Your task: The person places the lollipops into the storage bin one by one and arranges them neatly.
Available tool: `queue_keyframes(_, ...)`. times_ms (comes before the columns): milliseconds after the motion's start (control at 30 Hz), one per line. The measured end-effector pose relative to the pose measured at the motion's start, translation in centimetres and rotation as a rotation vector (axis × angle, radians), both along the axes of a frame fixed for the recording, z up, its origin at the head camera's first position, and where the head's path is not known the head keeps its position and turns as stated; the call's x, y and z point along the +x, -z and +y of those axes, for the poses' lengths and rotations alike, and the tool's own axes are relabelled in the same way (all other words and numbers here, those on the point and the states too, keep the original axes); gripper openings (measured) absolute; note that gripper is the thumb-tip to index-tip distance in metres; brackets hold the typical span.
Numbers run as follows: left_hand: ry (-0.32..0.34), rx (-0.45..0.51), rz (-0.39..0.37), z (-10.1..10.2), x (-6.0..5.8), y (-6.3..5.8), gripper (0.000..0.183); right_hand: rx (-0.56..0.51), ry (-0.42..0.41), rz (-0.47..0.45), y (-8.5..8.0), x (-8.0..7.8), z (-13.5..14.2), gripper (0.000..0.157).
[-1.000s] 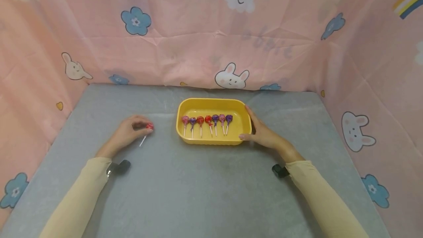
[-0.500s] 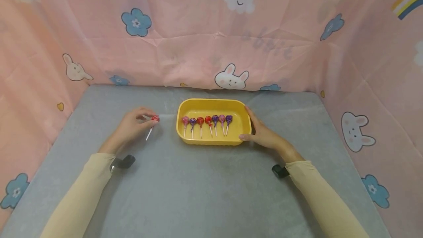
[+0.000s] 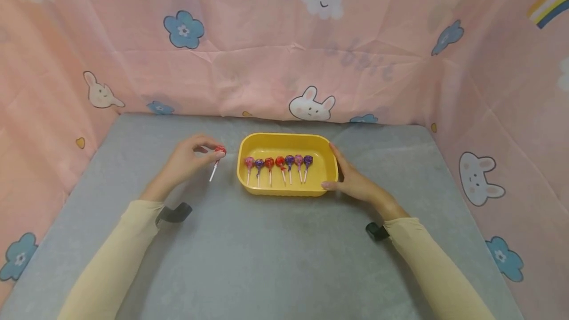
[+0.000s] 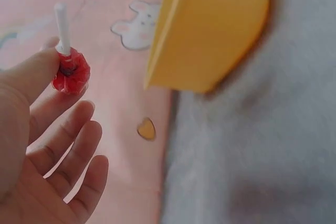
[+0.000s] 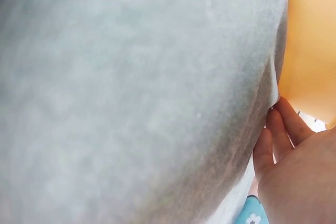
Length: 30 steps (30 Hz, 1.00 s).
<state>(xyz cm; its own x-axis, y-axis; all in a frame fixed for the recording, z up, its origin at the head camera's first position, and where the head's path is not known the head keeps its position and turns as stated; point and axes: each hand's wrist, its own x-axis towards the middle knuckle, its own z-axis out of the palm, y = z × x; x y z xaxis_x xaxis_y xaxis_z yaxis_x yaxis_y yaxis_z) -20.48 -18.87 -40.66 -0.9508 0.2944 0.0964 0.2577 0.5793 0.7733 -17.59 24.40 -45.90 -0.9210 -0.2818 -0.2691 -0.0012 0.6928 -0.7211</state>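
Between thumb and fingertips, my left hand pinches a red-wrapped lollipop by its head. The white stick slants down toward me in the head view. In the left wrist view, the lollipop sits at the thumb tip while the other fingers spread loosely. Just to its right is a yellow plastic box. My right hand holds the box's right end, thumb at the front rim and fingers along the side. Inside lies a row of several lollipops, red, pink and purple, heads toward the back.
A grey cloth-covered table carries the box. Pink printed curtain hangs behind it and along both sides. Black wrist straps sit at the cuffs of both sleeves.
My left hand has moved right and toward the back with the red lollipop, closer to the box's left end. The right hand and the box have stayed in place.
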Motion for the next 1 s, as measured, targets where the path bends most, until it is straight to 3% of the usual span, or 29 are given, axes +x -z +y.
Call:
queue_keyframes(633,0.089,0.026,0.11,5.6,-1.0,-2.8,0.025,-0.02,-0.024,0.033,0.3,0.0,0.0,0.112)
queue_keyframes(1000,0.133,0.04,0.125,9.0,-1.9,-3.9,0.021,-0.009,-0.021,0.026,0.0,0.0,-0.1,0.111)
